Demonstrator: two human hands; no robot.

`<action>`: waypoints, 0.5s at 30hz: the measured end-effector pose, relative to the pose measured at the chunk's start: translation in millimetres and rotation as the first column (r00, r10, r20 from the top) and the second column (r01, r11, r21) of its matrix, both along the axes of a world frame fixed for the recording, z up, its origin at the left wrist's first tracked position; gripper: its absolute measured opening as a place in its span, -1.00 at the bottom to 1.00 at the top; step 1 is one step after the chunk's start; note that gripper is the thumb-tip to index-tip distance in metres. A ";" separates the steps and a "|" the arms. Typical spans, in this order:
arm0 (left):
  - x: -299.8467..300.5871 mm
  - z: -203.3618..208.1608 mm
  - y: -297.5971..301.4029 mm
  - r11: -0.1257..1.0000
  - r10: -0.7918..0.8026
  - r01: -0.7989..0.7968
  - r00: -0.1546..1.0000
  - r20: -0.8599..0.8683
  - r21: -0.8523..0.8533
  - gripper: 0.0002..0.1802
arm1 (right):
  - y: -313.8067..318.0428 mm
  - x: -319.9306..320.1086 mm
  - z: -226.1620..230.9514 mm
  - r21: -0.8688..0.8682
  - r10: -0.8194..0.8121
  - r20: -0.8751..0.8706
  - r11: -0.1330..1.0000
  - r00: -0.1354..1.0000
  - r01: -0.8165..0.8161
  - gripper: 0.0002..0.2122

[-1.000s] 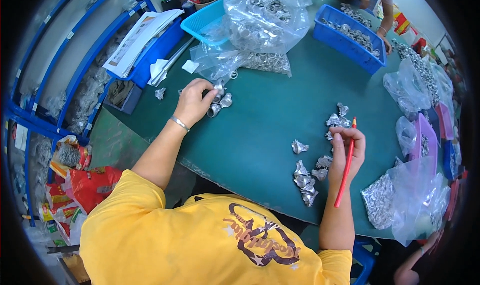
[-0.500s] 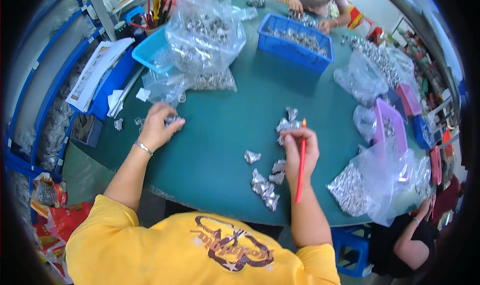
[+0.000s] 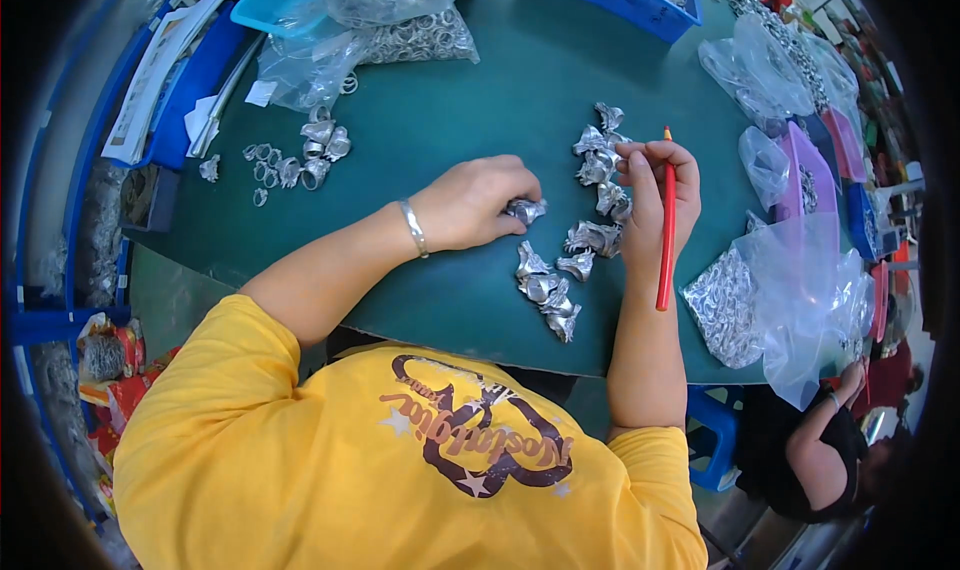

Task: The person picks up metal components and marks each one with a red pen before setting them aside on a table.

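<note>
While left hand (image 3: 476, 204) pinches 1 silvery metal casting (image 3: 526, 211) at green surface (image 3: 430, 120), right hand (image 3: 649, 198) clamps 1 red pencil-shaped tool (image 3: 666, 245) beside clustered castings (image 3: 597, 164).

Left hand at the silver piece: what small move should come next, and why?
Probably firm the grip of the left hand on the silver piece and lift it: the piece sits at its fingertips, apart from the nearby silver cluster, and the right hand is holding the red pencil.

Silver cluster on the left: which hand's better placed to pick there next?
Likely left: the left hand, though holding a silver piece, is closer to the silver cluster; the right hand is farther, holding a red stick.
</note>
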State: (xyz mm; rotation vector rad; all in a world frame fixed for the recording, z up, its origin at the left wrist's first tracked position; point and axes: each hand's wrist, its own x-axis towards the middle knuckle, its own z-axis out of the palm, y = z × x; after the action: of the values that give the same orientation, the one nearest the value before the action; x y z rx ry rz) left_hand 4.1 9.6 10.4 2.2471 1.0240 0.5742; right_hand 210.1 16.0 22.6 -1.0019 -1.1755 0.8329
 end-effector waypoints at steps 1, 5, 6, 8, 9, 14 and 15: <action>-0.1 -1.3 0.6 1.000 -0.010 0.010 1.000 0.004 -0.008 -0.64 | 0.3 0.8 0.4 -0.010 -0.002 0.019 1.000 1.000 0.002 -0.89; -1.9 -0.1 -3.6 0.941 0.232 -0.160 0.947 0.223 -0.299 -0.76 | 1.2 9.0 6.3 -0.192 0.229 0.157 0.961 0.961 -0.198 -0.91; -1.7 2.4 -5.2 0.936 0.247 -0.152 0.927 0.284 -0.318 -0.76 | -0.7 10.4 9.3 -0.232 0.274 0.273 0.949 0.922 -0.213 -0.90; -2.7 0.1 -5.3 0.957 0.216 -0.108 0.885 0.412 -0.269 -0.74 | -7.1 11.3 15.4 -0.217 0.303 0.458 0.950 0.836 -0.225 -0.89; -1.2 2.7 -8.3 0.959 0.204 -0.091 0.881 0.427 -0.269 -0.73 | -12.6 12.1 20.8 -0.220 0.312 0.521 0.949 0.794 -0.228 -0.88; -1.7 6.1 -10.0 0.974 0.187 -0.101 0.864 0.467 -0.203 -0.71 | -17.1 -1.7 16.5 -0.194 0.404 0.351 0.914 0.845 -0.356 -0.79; -2.2 4.0 -10.1 0.972 0.191 -0.094 0.845 0.499 -0.214 -0.72 | -15.8 -5.3 14.9 -0.143 0.405 0.360 0.914 0.840 -0.379 -0.77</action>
State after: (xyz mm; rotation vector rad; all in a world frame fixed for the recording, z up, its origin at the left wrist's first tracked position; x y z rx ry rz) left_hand 1.9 -0.5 14.4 1.7191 0.9186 1.0400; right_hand 204.8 0.2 37.5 -1.0207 -1.7423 1.0316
